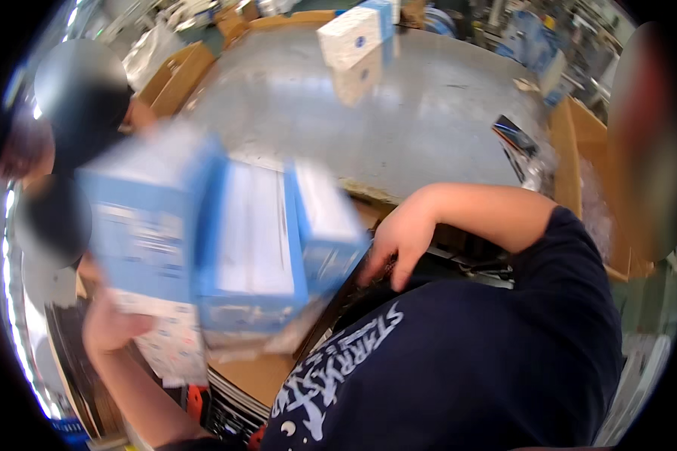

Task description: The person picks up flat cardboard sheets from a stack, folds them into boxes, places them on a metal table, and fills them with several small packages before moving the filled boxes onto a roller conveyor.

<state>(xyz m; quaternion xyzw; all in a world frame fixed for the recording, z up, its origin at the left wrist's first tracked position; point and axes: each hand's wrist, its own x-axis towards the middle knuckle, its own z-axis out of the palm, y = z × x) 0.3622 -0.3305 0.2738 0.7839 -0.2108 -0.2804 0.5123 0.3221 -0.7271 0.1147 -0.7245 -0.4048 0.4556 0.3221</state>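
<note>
Several blue-and-white cartons stand together at the left, blurred by motion. My left hand (116,323) grips the outer side of the leftmost carton (139,240), thumb across its pale lower part; the fingers behind are hidden. Beside it is a carton with a white top (254,233), and to the right a narrower carton (327,218). By that narrow carton's right edge hangs my right hand (402,237), fingers pointing down and apart, holding nothing visible. I cannot tell whether its fingertips touch the carton.
A grey metal table (278,98) spreads ahead, bearing a white-and-blue carton (351,37) at its far side. A phone (514,135) lies at the right, near an open cardboard box (572,150). Another cardboard box (177,79) stands far left. Dark blurred round shapes (90,113) fill the left.
</note>
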